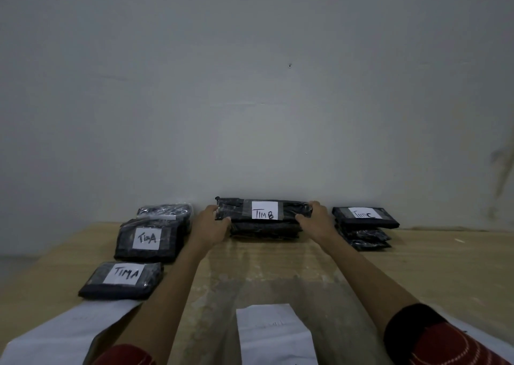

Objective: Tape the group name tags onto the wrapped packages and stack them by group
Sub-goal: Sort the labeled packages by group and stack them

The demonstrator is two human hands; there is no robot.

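Observation:
A dark wrapped package tagged "TIM B" (236,210) sits atop another dark package (264,229) against the wall. My left hand (211,221) grips its left end and my right hand (314,217) grips its right end. To the left lie two packages tagged "TIM A": one on a pile (125,246), one single nearer me (94,288). Behind them sits an untagged package (167,211). On the right stands a stack topped by a "TIM C" package (389,218).
The wooden table (431,267) ends at the grey wall (250,86). White paper sheets lie at the near edge: one on the left (69,328), one in the middle (272,334), one corner at the right (461,328).

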